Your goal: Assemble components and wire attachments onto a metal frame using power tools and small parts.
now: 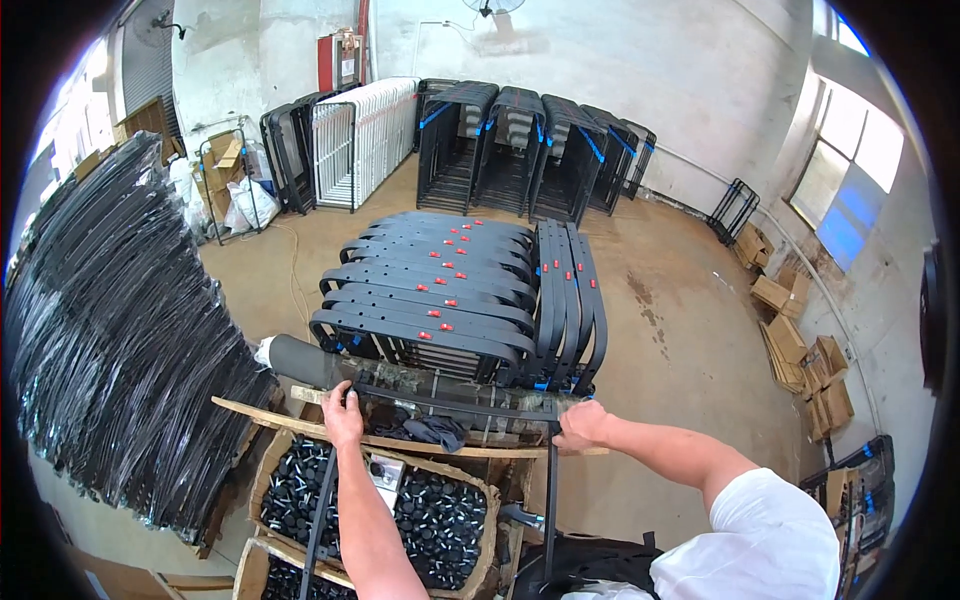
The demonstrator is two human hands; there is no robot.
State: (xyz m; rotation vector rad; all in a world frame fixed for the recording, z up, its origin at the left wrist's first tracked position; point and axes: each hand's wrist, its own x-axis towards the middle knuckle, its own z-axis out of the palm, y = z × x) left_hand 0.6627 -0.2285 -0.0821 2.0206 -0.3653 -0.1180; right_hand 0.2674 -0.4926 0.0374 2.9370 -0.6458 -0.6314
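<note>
Black frame legs [551, 490] nearward, crossbar [450, 405] sideways

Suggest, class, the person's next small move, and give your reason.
Probably steady the black frame with the left hand before shifting the right hand: the hands are at opposite corners, with the long bar spanning between them, so letting both ends go loose might tilt it.

Bright daylight glares through the window [848, 165], with black, curved fisheye edges.
</note>
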